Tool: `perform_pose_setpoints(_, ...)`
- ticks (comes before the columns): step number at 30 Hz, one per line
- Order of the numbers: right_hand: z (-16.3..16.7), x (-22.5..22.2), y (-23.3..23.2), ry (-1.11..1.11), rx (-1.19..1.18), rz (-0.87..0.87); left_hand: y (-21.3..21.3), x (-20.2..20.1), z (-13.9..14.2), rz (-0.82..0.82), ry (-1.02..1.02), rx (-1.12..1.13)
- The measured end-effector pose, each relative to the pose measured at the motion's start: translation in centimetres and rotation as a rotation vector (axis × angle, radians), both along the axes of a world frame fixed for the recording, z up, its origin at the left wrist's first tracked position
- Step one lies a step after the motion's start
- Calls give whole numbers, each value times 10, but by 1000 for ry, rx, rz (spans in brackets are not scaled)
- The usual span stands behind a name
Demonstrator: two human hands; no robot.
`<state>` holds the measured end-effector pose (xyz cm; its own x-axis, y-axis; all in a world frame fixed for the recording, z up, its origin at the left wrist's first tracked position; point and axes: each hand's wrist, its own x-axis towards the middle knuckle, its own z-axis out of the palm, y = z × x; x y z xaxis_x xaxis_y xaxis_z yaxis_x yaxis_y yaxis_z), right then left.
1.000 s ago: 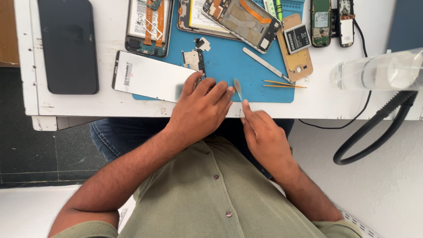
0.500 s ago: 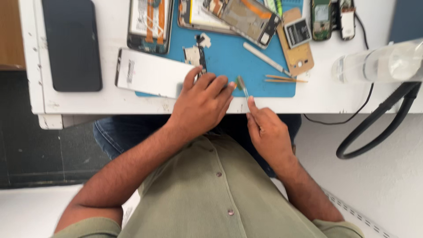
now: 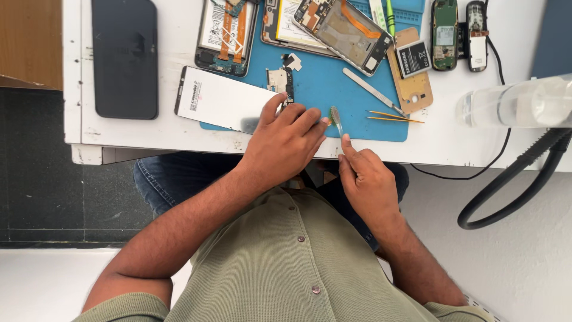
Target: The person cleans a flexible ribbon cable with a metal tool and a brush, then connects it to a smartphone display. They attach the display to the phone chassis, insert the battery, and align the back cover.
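A thin metal tool point(image 3: 336, 119) is pinched in the right hand point(image 3: 366, 179), its tip over the near edge of the blue mat point(image 3: 333, 83). A small green part point(image 3: 328, 120) is pressed down under the fingertips of the left hand point(image 3: 286, 143), just left of that tip. A white panel point(image 3: 223, 107) is seen just left of the left hand, a dark phone point(image 3: 125, 56) farther left, and opened phones point(image 3: 345, 30) at the far side

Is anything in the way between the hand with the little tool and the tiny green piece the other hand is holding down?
Nothing visible. The right hand holds the thin metal tool, whose tip sits beside the small green part under the left hand fingertips, on bare blue mat.
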<state>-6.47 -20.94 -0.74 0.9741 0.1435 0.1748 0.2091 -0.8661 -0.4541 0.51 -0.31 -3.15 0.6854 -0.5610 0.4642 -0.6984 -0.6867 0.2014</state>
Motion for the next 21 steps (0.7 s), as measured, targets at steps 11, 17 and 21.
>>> perform_pose_setpoints(11, -2, 2, -9, -19, -86, -21, 0, 1, -2, 4, 19, -11)
perform_pose_setpoints(17, 3, -8, -15, -16, -127, 0, 1, -1, -1, 3, -2, 13)
perform_pose_setpoints(21, 3, -1, -14, -17, -129, 9, 0, 1, 0, -5, -9, 14)
